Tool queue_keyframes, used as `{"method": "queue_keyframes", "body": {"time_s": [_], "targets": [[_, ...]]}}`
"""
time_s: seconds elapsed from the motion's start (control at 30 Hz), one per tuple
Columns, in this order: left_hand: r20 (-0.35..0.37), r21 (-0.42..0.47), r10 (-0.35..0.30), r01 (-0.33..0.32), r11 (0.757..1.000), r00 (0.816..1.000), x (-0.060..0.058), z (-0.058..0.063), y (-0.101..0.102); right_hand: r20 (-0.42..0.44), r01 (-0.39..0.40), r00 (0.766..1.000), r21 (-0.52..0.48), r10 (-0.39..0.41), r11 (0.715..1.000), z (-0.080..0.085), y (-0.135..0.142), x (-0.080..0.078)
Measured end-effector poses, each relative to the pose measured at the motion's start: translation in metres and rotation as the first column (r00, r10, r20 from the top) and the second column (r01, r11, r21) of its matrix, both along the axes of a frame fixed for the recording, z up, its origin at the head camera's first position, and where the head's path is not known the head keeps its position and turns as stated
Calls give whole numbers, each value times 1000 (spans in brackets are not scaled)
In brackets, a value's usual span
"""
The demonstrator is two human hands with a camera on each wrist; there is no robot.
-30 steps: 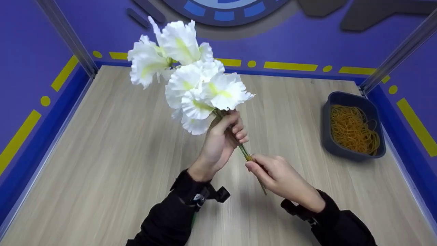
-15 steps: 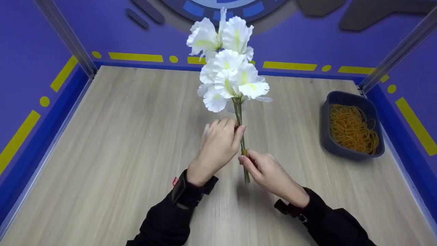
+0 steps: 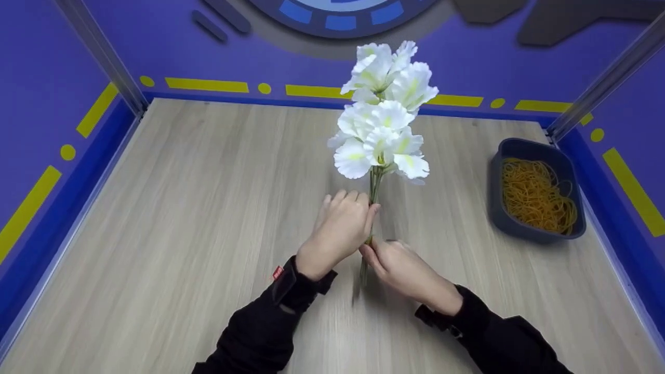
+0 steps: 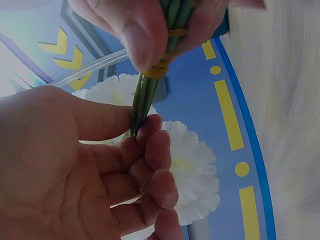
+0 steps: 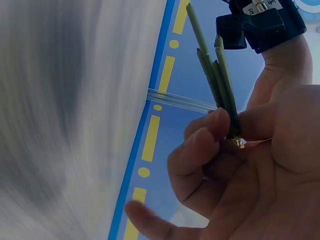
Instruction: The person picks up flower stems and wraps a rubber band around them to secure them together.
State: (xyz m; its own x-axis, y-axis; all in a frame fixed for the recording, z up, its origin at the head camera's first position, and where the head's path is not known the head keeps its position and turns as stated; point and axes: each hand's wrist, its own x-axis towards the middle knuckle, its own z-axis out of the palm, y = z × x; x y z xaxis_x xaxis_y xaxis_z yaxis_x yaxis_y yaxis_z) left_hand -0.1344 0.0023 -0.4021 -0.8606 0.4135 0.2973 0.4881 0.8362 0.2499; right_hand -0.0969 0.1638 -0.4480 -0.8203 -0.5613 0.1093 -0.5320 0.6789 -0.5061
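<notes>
A bunch of white artificial flowers (image 3: 382, 130) with yellow-green throats stands nearly upright over the table, blooms at the far end. My left hand (image 3: 343, 215) pinches the green stems (image 4: 145, 97) between thumb and forefinger, just below the blooms. Lower down, my right hand (image 3: 408, 267) pinches the same stems. Orange-yellow rubber bands (image 4: 159, 67) wrap the stems at the right hand's fingertips, as the left wrist view shows. Past the right hand, the cut stem ends (image 5: 220, 75) stick out at uneven lengths.
A dark grey tub (image 3: 540, 236) full of loose rubber bands (image 3: 537, 195) stands on the right side of the wooden table (image 3: 208, 208). Blue-purple panels (image 3: 467, 57) with yellow marks enclose the back and both sides.
The bunch has swung from leaning left to nearly upright, with its blooms farther right. My left hand has turned back-side up on the stems; my right hand has shifted slightly left, still pinching them.
</notes>
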Motion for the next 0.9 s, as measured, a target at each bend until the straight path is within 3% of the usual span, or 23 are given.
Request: {"method": "queue_keyframes", "body": {"time_s": [0.17,0.33,0.63,0.9], "targets": [[60,-94,18,-12,996,998,-1,-5,1,-11,-16,1000,88,18,996,-6,-1,2],[168,-184,-7,38,982,986,0,-8,5,10,-43,999,122,42,992,-11,0,4],[232,-226,-12,66,972,973,-5,-16,6,96,-67,994,131,54,989,-18,-1,1],[378,-247,-1,102,964,926,-9,-24,6,189,-79,981,168,46,983,-26,0,1]]}}
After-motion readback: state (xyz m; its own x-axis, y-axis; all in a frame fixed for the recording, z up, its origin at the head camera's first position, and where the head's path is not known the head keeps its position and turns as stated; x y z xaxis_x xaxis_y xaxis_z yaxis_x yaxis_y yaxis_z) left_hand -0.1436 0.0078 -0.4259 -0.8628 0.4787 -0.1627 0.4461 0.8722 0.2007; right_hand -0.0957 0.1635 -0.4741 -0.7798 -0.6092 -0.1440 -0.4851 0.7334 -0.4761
